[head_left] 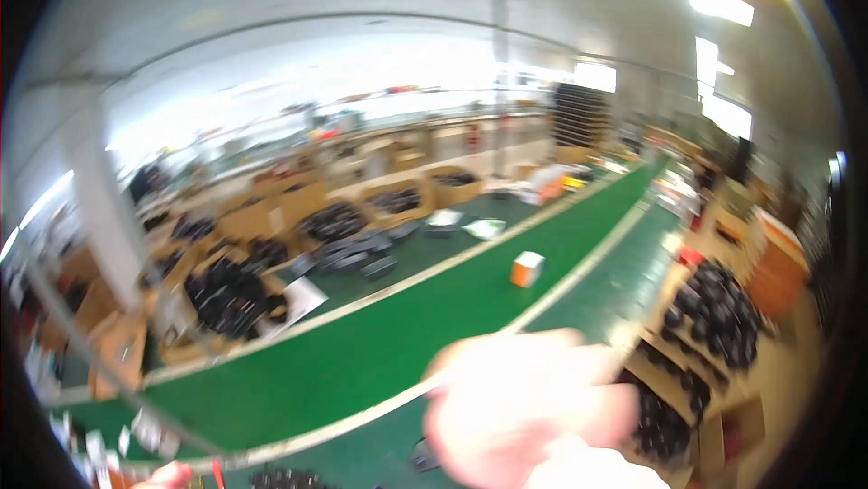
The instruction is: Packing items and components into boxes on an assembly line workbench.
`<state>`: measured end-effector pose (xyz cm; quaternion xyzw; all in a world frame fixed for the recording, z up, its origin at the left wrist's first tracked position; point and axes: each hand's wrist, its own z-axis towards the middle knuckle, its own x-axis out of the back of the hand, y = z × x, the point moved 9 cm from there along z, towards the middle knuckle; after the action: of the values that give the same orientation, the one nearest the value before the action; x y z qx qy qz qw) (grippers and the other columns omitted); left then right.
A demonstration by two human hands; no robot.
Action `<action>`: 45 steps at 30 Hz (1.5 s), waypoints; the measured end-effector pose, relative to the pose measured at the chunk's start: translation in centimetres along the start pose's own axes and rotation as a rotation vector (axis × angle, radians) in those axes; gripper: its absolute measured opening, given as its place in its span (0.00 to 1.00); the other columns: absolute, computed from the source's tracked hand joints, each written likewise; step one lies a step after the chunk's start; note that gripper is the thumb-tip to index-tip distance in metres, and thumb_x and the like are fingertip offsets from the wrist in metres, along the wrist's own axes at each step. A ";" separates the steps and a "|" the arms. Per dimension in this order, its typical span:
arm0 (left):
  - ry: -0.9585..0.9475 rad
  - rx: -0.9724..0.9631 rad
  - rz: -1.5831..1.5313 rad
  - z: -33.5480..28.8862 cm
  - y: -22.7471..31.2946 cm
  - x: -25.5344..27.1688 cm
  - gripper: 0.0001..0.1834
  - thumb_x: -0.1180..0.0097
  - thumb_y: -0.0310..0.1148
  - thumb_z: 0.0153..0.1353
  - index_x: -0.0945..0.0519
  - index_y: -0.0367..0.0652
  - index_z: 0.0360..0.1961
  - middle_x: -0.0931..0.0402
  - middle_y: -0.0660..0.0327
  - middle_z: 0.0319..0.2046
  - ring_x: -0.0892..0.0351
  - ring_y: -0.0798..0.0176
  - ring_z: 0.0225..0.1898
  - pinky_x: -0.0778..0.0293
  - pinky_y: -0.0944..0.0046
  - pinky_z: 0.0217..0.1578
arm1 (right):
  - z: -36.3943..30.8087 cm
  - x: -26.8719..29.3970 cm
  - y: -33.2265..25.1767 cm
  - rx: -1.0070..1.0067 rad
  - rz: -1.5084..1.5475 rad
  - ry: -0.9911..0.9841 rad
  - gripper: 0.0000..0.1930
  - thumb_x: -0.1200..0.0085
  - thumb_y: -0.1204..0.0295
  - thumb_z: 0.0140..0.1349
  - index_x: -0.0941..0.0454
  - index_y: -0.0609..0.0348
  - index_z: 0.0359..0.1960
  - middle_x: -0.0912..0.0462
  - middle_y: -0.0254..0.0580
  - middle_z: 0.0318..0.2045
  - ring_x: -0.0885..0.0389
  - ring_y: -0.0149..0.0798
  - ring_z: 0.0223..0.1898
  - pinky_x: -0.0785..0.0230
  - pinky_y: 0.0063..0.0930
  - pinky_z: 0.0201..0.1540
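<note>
Blurred by motion, the person's right hand fills the lower middle of the view, raised close to the camera over the near edge of the long green conveyor belt; whether its fingers are spread, curled or closed on something cannot be told from the smear. At the bottom left corner, only a sliver of the left hand shows (its fingers likewise unreadable), just beside a thin red tool handle and a heap of small black parts. Nearest object out on the belt is a small orange-and-white carton, standing well apart from both hands, further along the belt toward the middle of the view. Brown cardboard bins of black parts line the right side; similar bins sit beyond the belt on the left. Judged from the pose, the hand is in transit, neither gripping nor placing. Any reach for the carton would call for stretching forward along the belt and settling the hand first.
</note>
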<state>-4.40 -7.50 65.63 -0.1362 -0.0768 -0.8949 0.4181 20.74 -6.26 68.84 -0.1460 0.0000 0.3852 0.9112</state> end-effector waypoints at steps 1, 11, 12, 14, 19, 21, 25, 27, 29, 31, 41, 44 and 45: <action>-0.035 0.016 -0.161 -0.3 0.0 -2.9 0.22 0.64 0.43 0.66 0.31 0.37 0.51 0.42 0.48 0.60 0.35 0.54 0.56 0.30 0.63 0.45 | -0.2 -0.4 0.7 0.206 -0.630 0.020 0.07 0.47 0.74 0.54 0.25 0.63 0.34 0.25 0.46 0.32 0.26 0.43 0.37 0.31 0.33 0.41; -0.693 0.727 -0.985 -9.8 -1.1 -19.5 0.26 0.70 0.45 0.67 0.36 0.36 0.56 0.47 0.50 0.62 0.33 0.51 0.53 0.39 0.54 0.55 | -16.7 2.8 17.6 -1.036 -0.085 0.143 0.16 0.50 0.72 0.60 0.31 0.64 0.49 0.23 0.43 0.39 0.25 0.35 0.42 0.32 0.26 0.45; -0.717 0.914 -1.169 -11.8 -1.1 -21.1 0.25 0.68 0.44 0.67 0.36 0.36 0.56 0.47 0.51 0.62 0.31 0.50 0.52 0.41 0.52 0.56 | -19.8 3.3 20.2 -0.975 0.170 0.053 0.36 0.43 0.64 0.55 0.49 0.62 0.61 0.34 0.48 0.52 0.32 0.34 0.51 0.35 0.30 0.50; -0.797 0.829 -1.118 -12.5 -1.3 -22.2 0.24 0.66 0.41 0.66 0.38 0.37 0.58 0.45 0.50 0.61 0.36 0.52 0.55 0.46 0.55 0.58 | -19.5 3.5 18.9 -1.100 0.035 0.054 0.25 0.49 0.69 0.61 0.43 0.60 0.57 0.29 0.41 0.47 0.29 0.29 0.46 0.35 0.24 0.50; -1.164 0.769 -1.173 -18.1 -4.2 -25.5 0.26 0.68 0.41 0.67 0.43 0.34 0.60 0.42 0.50 0.60 0.44 0.55 0.62 0.54 0.63 0.63 | -24.3 7.0 21.0 -1.419 -0.042 0.304 0.13 0.51 0.70 0.62 0.30 0.65 0.44 0.24 0.39 0.36 0.25 0.28 0.37 0.30 0.22 0.41; -1.261 0.887 -1.048 -20.9 -9.1 -26.8 0.28 0.65 0.47 0.66 0.39 0.33 0.58 0.40 0.49 0.58 0.43 0.57 0.61 0.50 0.63 0.61 | -26.1 8.3 21.6 -1.433 -0.061 0.267 0.13 0.51 0.67 0.62 0.31 0.63 0.44 0.23 0.36 0.34 0.25 0.26 0.35 0.30 0.20 0.36; -0.925 1.327 -0.562 -31.0 -27.5 -25.8 0.25 0.48 0.45 0.57 0.30 0.33 0.47 0.33 0.49 0.51 0.33 0.58 0.52 0.36 0.60 0.51 | -28.4 10.2 22.1 -1.399 -0.143 0.398 0.05 0.53 0.75 0.62 0.33 0.63 0.35 0.23 0.43 0.26 0.26 0.30 0.24 0.32 0.20 0.28; -0.607 1.352 -0.161 -37.0 -37.8 -22.3 0.22 0.41 0.38 0.50 0.28 0.34 0.42 0.30 0.48 0.45 0.31 0.53 0.48 0.34 0.57 0.48 | -29.8 10.9 23.2 -1.449 -0.176 0.453 0.04 0.52 0.76 0.61 0.32 0.64 0.34 0.23 0.43 0.24 0.25 0.31 0.24 0.32 0.21 0.27; -0.486 1.324 0.073 -38.5 -42.4 -21.2 0.21 0.40 0.35 0.47 0.28 0.34 0.41 0.30 0.47 0.43 0.31 0.49 0.47 0.34 0.55 0.49 | -31.0 12.4 23.4 -1.468 -0.257 0.506 0.04 0.52 0.76 0.60 0.31 0.65 0.33 0.22 0.45 0.23 0.25 0.32 0.24 0.33 0.22 0.27; -0.280 1.383 0.344 -39.5 -45.3 -18.7 0.22 0.40 0.31 0.43 0.30 0.33 0.40 0.33 0.45 0.43 0.33 0.44 0.47 0.35 0.54 0.50 | -32.5 13.4 23.7 -1.487 -0.262 0.494 0.04 0.52 0.77 0.60 0.31 0.65 0.32 0.22 0.46 0.23 0.25 0.32 0.24 0.33 0.23 0.26; -0.135 1.599 0.893 -42.7 -55.4 -15.7 0.29 0.48 0.28 0.47 0.40 0.30 0.51 0.43 0.41 0.56 0.47 0.44 0.61 0.51 0.57 0.62 | -35.2 16.4 27.4 -1.690 -0.412 0.488 0.05 0.51 0.70 0.61 0.28 0.58 0.31 0.25 0.30 0.24 0.28 0.25 0.27 0.37 0.19 0.31; -0.176 1.661 1.012 -43.8 -57.9 -15.2 0.35 0.50 0.32 0.49 0.46 0.29 0.57 0.48 0.44 0.60 0.49 0.45 0.62 0.54 0.53 0.63 | -36.9 16.8 29.7 -1.750 -0.296 0.573 0.05 0.54 0.72 0.62 0.27 0.59 0.31 0.26 0.33 0.23 0.29 0.28 0.26 0.36 0.21 0.31; -0.140 1.695 1.057 -43.9 -58.2 -15.4 0.36 0.49 0.34 0.49 0.47 0.29 0.58 0.48 0.44 0.61 0.49 0.46 0.63 0.54 0.50 0.62 | -36.0 16.6 30.7 -1.761 -0.321 0.462 0.06 0.54 0.71 0.62 0.28 0.60 0.32 0.26 0.35 0.24 0.29 0.29 0.26 0.36 0.22 0.31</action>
<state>-47.56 29.84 17.76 0.1378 -0.6435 -0.2339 0.7157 14.90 16.09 24.35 -0.8577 -0.1313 0.0764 0.4911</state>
